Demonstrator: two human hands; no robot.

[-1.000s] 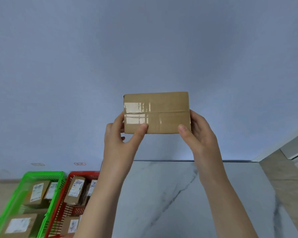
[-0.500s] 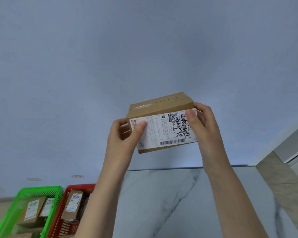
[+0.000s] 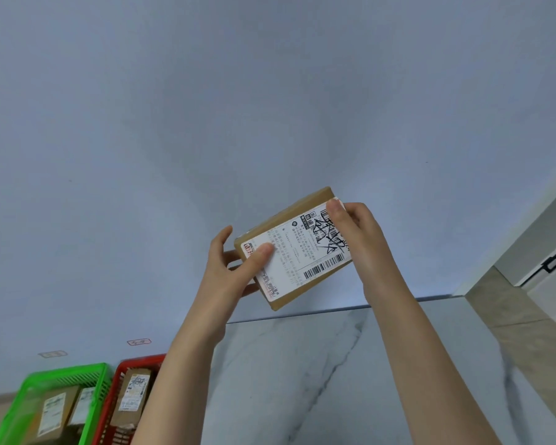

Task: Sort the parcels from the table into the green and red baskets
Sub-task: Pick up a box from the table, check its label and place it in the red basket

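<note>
A small brown cardboard parcel is held up in the air above the far edge of the marble table. Its white shipping label with a barcode and black scribbles faces me, tilted up to the right. My left hand grips its lower left end, thumb on the label. My right hand holds its upper right end. The green basket sits at the bottom left with labelled parcels inside. The red basket stands right beside it, also holding parcels, partly hidden by my left forearm.
A plain pale blue wall fills the upper view, with two small tags on it above the baskets. At the right, a white cabinet and tan floor border the table.
The parcel was turned from its taped side to its label side, and it now tilts more, right end up. The view has drifted slightly, with the baskets lower in frame.
</note>
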